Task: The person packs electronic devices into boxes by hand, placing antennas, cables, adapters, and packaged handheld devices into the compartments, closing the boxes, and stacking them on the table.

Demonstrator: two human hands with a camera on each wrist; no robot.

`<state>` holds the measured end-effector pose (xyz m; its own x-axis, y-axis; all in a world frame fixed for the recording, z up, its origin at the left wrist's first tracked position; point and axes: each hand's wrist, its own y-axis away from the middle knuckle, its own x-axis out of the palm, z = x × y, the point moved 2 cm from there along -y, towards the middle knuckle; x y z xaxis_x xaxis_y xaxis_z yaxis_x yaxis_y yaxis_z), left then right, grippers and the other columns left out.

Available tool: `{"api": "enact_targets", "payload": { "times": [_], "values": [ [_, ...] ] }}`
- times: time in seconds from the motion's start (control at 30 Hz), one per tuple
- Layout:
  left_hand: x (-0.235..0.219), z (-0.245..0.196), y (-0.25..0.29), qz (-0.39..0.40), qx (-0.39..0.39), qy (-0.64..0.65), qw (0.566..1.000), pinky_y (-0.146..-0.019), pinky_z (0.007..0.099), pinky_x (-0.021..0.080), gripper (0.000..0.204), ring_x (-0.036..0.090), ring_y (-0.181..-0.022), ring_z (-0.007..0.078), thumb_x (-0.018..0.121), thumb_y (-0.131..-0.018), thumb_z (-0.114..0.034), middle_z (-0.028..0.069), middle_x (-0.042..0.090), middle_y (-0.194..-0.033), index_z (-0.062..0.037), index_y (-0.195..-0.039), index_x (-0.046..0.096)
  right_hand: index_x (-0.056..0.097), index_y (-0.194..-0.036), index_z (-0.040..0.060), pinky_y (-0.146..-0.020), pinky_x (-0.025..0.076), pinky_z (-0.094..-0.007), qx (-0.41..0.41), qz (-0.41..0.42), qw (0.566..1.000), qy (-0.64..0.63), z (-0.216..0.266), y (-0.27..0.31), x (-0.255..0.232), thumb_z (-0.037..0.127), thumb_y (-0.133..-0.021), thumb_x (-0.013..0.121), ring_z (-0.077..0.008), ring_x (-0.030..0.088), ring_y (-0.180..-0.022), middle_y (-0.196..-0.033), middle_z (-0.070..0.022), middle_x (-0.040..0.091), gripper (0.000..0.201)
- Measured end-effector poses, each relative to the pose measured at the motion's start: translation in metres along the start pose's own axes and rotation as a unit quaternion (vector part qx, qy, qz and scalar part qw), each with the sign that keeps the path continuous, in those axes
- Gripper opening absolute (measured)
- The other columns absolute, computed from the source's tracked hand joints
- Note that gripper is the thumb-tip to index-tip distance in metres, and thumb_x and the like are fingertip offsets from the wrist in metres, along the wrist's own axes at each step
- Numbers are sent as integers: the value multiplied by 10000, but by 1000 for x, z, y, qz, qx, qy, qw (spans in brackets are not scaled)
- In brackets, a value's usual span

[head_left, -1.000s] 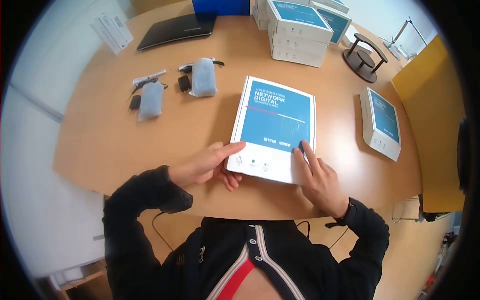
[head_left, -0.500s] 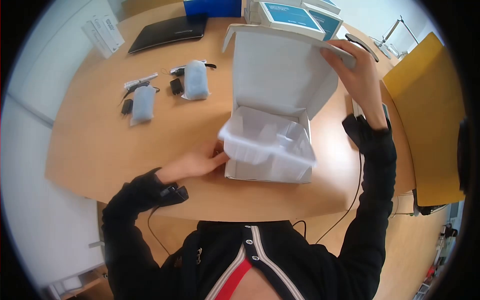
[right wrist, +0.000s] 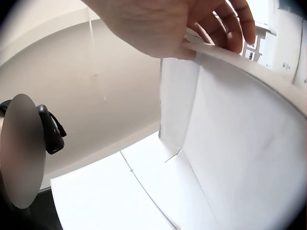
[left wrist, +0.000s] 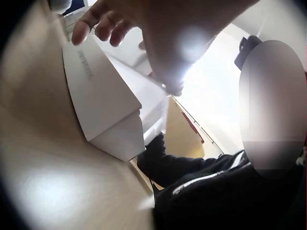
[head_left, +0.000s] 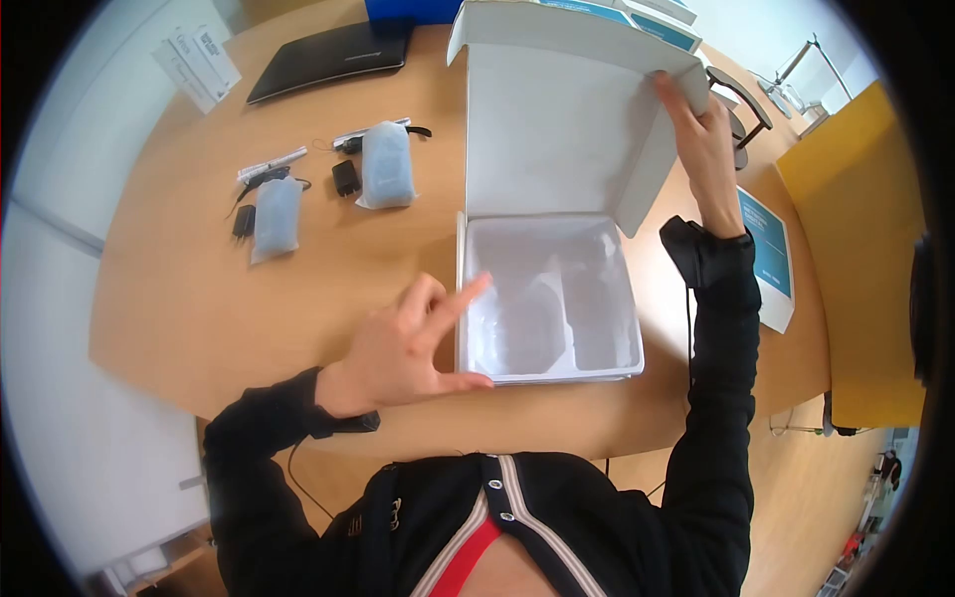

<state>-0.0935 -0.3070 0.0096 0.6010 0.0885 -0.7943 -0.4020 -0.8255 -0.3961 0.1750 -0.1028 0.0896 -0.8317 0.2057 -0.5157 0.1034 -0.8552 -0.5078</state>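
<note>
Left hand (head_left: 396, 346) spread wide at the left edge of the plastic tray (head_left: 517, 323), which sits in the box (left wrist: 98, 88) on the table (head_left: 298, 323), I should press lightly and evenly; my right hand (head_left: 706, 154) grips the raised lid (head_left: 557, 129), best held steady.

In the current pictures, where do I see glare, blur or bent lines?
Head view: distortion bows the table, corners go black, the left hand has a slightly blurred fingertip, the plastic tray shines in spots. Left wrist view: pale glare on the table, background beside the hand washed out. Right wrist view: the white surface at bottom looks overexposed.
</note>
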Motion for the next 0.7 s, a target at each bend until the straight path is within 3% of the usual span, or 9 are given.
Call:
{"api": "enact_targets", "payload": {
  "times": [0.07,0.1,0.17,0.27,0.33,0.4,0.47,0.63,0.7],
  "values": [
    [6,-3,2,76,1,-50,996,-563,315,449,603,535,-686,216,661,-781,-395,93,463,-820,-99,-1280,496,613,-904,-32,-620,412,-245,-22,-16,999,-46,7,3,0,380,-886,574,-88,501,-691,-740,-15,586,415],
    [7,-1,0,74,-8,-56,996,-563,315,449,603,535,-686,216,661,-781,-395,93,463,-820,-99,-1280,496,600,-892,-42,-611,416,-253,-44,-33,995,-89,10,4,2,386,-885,566,-93,496,-673,-708,-21,582,429],
    [10,3,-9,73,-30,-81,994,-534,319,439,492,540,-663,198,683,-753,-349,52,473,-783,-107,-1171,586,613,-940,-51,-627,422,-248,-20,-20,997,-70,-5,-1,-4,372,-876,585,-91,519,-707,-770,-29,602,429],
    [1,4,-16,40,-28,-70,996,-509,337,428,391,551,-630,229,676,-758,-324,69,516,-756,-101,-1073,615,629,-926,-34,-656,416,-241,-5,-29,995,-100,-13,-3,-8,368,-874,588,-100,524,-737,-793,-27,601,408],
    [-9,12,-24,30,-33,-60,997,-506,340,429,335,556,-609,243,667,-765,-309,80,543,-735,-85,-1012,637,624,-986,-18,-743,412,-241,38,-9,993,-109,-17,-4,-11,368,-869,595,-115,531,-816,-866,-42,608,405],
    [-34,37,-39,-45,-47,-67,996,-521,344,440,229,571,-587,285,619,-799,-261,123,591,-686,-47,-872,655,600,-1046,-14,-793,402,-248,30,-2,992,-126,-10,-4,-9,368,-869,596,-125,530,-870,-925,-56,606,421],
    [-67,58,-66,-8,-231,-163,959,-554,365,458,203,588,-586,313,572,-826,-214,151,617,-690,-30,-817,659,507,-1201,-10,-909,364,-272,44,35,983,-177,-10,-4,-2,367,-871,597,-151,509,-1016,-1099,-94,573,509],
    [-95,192,-120,69,-213,-259,939,-676,374,480,218,621,-756,316,565,-835,-197,182,647,-815,-23,-927,658,464,-1232,-25,-892,376,-281,49,84,983,-152,-17,-1,17,328,-874,602,-153,499,-1031,-1127,-98,553,521],
    [-91,242,-131,100,-216,-265,935,-703,365,485,219,627,-793,309,578,-827,-182,180,657,-848,-18,-950,654,452,-1241,-20,-840,399,-277,-13,104,987,-119,-44,-5,23,259,-867,617,-157,506,-1003,-1109,-112,558,495]
  ]
}}
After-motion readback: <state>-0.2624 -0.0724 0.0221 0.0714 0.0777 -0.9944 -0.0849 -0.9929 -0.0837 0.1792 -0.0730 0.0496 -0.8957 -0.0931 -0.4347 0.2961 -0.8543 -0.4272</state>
